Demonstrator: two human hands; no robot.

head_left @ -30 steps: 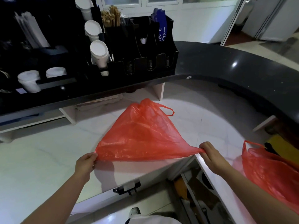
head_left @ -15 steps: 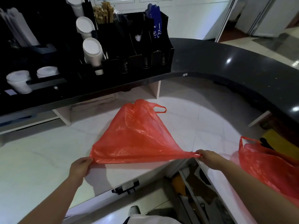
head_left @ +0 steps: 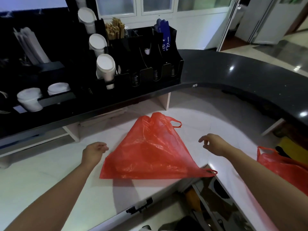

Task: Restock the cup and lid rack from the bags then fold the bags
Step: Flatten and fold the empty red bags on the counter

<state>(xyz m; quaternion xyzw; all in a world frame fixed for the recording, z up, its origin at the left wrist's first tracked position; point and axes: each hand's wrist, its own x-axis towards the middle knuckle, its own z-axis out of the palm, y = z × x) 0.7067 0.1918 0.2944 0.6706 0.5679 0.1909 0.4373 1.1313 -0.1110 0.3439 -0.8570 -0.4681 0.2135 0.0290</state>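
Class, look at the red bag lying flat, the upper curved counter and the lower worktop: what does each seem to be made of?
Red bag: thin plastic film, translucent, crinkled, glossy. Upper counter: probably polished dark stone or similar, speckled, with sharp light reflections. Lower worktop: pale, smooth, faintly veined, perhaps marble or laminate.

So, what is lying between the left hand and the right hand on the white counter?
In the head view, the flattened red bag lies between the left hand and the right hand on the white counter; neither hand holds it.
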